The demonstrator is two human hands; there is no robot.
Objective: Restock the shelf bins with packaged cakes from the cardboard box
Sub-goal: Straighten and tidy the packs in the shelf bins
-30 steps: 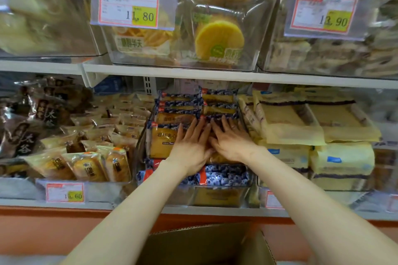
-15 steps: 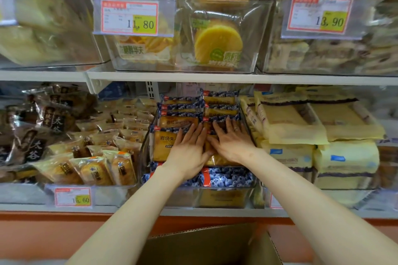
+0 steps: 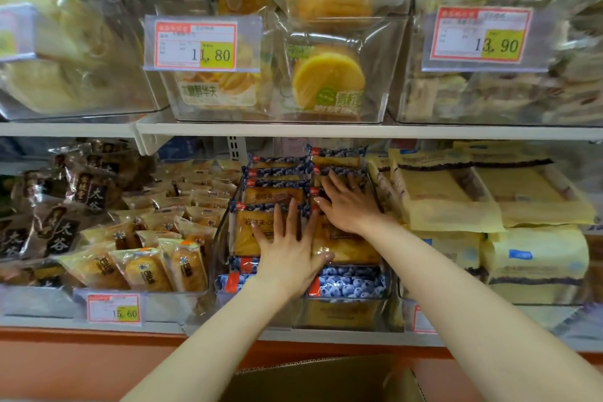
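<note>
While half hidden under both palms, easy enough to place: packaged cakes (image 3: 251, 232) in two shingled rows inside middle clear bin (image 3: 342, 316), lower shelf (image 3: 293, 334). Blue-print wrappers, yellow sponge showing through.

Pressing front pack of left row with left hand (image 3: 287, 254): flat, fingers straight and spread, gripping nothing. Resting right hand (image 3: 346, 206) further back on right row, also flat, fingers straight, nothing pinched. Likely tamping rows down to settle them; bin looks close to full.

Handling, as a guess: light, soft, easily crushed. Slick film, so prone to sliding over one another. Better taken by long edges or crimped end seal than squeezed mid-pack. Gentle flat pressure only.

Edges: boxed in by clear bin walls on both sides. Small bread packs (image 3: 146, 271) in bin to left, yellow flat packs (image 3: 456, 199) to right, just beside; touching or not, cannot tell. Overhead capped by upper shelf (image 3: 326, 130); tight at back of rows, more open toward front, so best entered from front and above.

Below, between forearms: cardboard box (image 3: 326, 378), open flap visible, contents hidden. Clear straight path from box up to bin front.
</note>
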